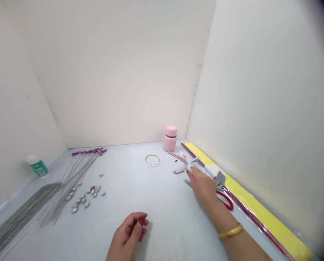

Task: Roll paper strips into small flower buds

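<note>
1. From here, the right hand (pixel 202 188) hides the middle of the red-handled scissors (pixel 226 200).
2. The left hand (pixel 128 235) is cut off at the wrist by the bottom edge.
3. The bundle of grey wires (pixel 23 214) blurs and runs off the lower left corner.
4. The orange bits (pixel 184 156) are too small to make out.

Bright, even light; faint soft shadow under left hand (pixel 127 236); wide-angle edge bowing; top-right corner dark, blurred.

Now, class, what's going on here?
A person's right hand is over a pair of red-handled steel scissors near the table's yellow-edged side. The left hand, red-nailed and empty, rests on the pale grey tabletop. Thin grey wire stems and small silver beads lie to the left.
</note>
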